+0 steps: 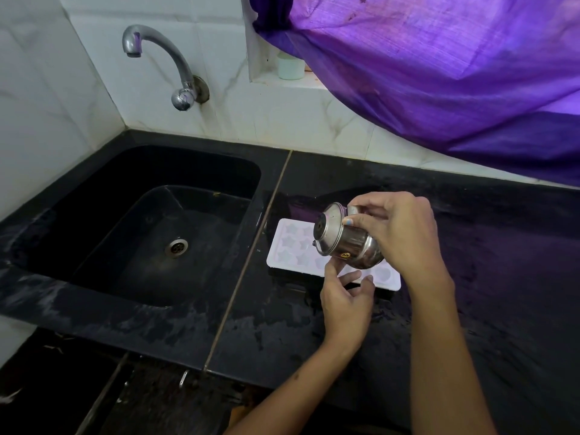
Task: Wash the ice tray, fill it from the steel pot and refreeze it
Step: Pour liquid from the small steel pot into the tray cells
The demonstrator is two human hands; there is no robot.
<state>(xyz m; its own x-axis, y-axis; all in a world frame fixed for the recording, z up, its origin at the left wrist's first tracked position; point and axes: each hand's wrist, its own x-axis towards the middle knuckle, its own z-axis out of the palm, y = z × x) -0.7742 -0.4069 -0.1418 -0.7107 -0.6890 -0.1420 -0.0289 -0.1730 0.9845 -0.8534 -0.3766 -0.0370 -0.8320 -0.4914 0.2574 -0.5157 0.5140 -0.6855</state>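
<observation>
Steel pot, gripped by right hand, hides ice tray (left hand loose, empty).

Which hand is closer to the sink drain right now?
Left. The left hand hovers by the ice tray's near edge, on the counter side nearest the drain. The right hand is farther right, gripping the tilted steel pot above the tray.
</observation>
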